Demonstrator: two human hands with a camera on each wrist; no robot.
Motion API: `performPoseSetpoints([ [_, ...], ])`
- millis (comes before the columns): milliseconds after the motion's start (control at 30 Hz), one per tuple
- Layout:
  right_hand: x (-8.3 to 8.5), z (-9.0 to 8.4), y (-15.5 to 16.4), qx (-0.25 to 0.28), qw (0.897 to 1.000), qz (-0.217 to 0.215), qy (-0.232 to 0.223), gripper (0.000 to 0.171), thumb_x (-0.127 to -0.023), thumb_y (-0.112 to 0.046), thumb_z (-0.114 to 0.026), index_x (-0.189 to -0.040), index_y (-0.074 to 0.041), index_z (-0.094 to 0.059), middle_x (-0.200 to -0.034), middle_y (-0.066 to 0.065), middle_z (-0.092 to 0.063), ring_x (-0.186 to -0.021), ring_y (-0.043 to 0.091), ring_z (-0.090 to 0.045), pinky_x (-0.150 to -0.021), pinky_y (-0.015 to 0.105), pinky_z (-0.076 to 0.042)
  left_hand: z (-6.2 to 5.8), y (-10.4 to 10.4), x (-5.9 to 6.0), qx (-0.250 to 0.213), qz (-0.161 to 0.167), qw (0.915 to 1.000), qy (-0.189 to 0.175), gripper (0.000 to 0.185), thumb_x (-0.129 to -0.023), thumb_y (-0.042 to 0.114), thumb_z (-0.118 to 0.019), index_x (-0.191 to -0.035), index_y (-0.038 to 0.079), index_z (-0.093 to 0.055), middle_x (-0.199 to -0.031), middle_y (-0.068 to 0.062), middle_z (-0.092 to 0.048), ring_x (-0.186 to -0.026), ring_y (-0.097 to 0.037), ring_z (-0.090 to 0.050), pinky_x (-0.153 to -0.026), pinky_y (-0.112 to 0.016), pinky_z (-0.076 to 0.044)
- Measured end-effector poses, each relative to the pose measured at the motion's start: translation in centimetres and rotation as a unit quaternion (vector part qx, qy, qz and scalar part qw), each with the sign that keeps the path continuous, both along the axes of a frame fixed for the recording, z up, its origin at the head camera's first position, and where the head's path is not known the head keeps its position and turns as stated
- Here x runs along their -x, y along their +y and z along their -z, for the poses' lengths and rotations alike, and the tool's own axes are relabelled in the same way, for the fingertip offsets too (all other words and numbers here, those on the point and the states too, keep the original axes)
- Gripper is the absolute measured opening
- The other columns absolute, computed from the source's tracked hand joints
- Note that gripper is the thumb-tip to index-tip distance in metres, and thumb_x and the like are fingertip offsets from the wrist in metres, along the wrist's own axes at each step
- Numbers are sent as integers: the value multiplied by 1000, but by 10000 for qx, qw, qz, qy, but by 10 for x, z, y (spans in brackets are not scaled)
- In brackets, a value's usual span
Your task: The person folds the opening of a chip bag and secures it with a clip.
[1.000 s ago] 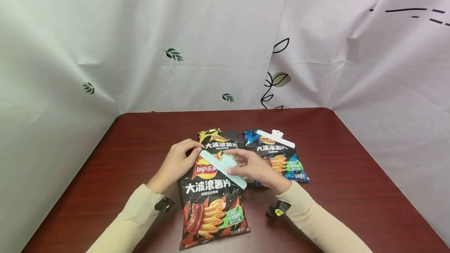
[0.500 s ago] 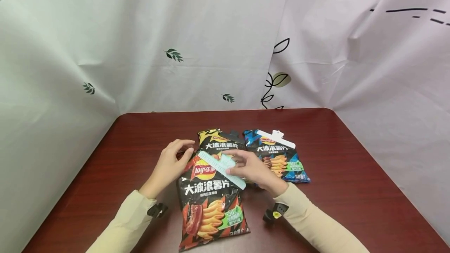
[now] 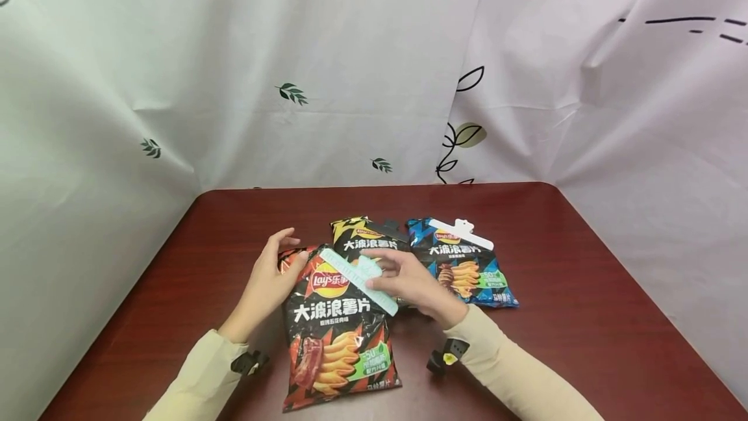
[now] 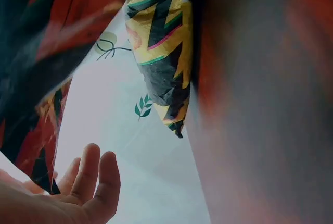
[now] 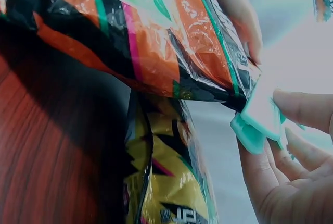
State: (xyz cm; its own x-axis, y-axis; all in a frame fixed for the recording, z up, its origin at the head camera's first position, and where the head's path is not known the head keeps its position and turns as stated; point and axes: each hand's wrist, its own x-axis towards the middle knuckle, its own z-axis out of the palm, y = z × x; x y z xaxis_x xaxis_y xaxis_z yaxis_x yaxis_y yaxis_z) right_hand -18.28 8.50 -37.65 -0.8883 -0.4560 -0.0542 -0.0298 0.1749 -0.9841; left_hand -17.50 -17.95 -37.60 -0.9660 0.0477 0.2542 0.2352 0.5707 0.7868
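Observation:
A light turquoise bag clip [image 3: 362, 281] lies slantwise across the upper part of a red-and-black bag of chips [image 3: 339, 343]. My right hand [image 3: 409, 278] pinches the clip's handle, thumb on the near side and fingers behind; the right wrist view also shows the clip [image 5: 260, 117] at the bag's edge. At the bag's upper left corner, my left hand [image 3: 271, 281] touches it with the thumb, while its other fingers extend loosely beyond the corner. In the left wrist view those fingers [image 4: 106, 182] are spread beside the bag's corner [image 4: 44, 172].
Behind the red bag lies a yellow-and-black chip bag [image 3: 353, 236] with a dark clip [image 3: 386, 231]. To its right is a blue-and-black chip bag [image 3: 464, 271] with a white clip [image 3: 461, 232]. The dark red table [image 3: 584, 317] meets a white curtain [image 3: 350, 51] at the back.
My left hand has drawn back leftward from the clip's upper end to the bag's corner, which now shows. The red bag, clip and right hand have shifted slightly left.

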Motion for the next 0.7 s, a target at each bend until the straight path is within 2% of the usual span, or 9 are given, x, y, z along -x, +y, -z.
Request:
performPoseSetpoints([
  [100,1,0,-5,64,10000,-26,-42,57,-86,-11,-70,-140,-13,-51,-118,17,-64,-90,20,-67,-70,34,-56,2,-4,-4,-220,-134,9990,-369,65,-97,32,-55,-149,10,-22,-139,-17,-44,-120,-32,-50,-96,-50,-42],
  [267,3,1,-13,-7,10000,20,94,56,-86,-13,-70,-139,-14,-52,-119,19,-63,-92,19,-66,-70,33,-56,4,-9,-10,-545,-309,9944,-847,71,-98,32,-54,-152,11,-12,-143,-21,-37,-119,-34,-50,-96,-48,-43],
  [533,4,2,-27,196,9998,38,42,56,-86,-9,-69,-139,-10,-51,-115,17,-65,-86,14,-65,-70,31,-56,7,-16,-14,-649,-442,9898,-1186,71,-100,36,-49,-153,13,-7,-135,-20,-43,-108,-29,-57,-85,-31,-49],
  [700,4,5,-40,183,9998,47,-45,55,-86,-9,-69,-138,-14,-53,-115,14,-67,-83,14,-66,-66,31,-56,9,-23,-14,-628,-644,9878,-1269,70,-100,36,-47,-153,14,-6,-131,-22,-46,-102,-27,-59,-80,-27,-48],
])
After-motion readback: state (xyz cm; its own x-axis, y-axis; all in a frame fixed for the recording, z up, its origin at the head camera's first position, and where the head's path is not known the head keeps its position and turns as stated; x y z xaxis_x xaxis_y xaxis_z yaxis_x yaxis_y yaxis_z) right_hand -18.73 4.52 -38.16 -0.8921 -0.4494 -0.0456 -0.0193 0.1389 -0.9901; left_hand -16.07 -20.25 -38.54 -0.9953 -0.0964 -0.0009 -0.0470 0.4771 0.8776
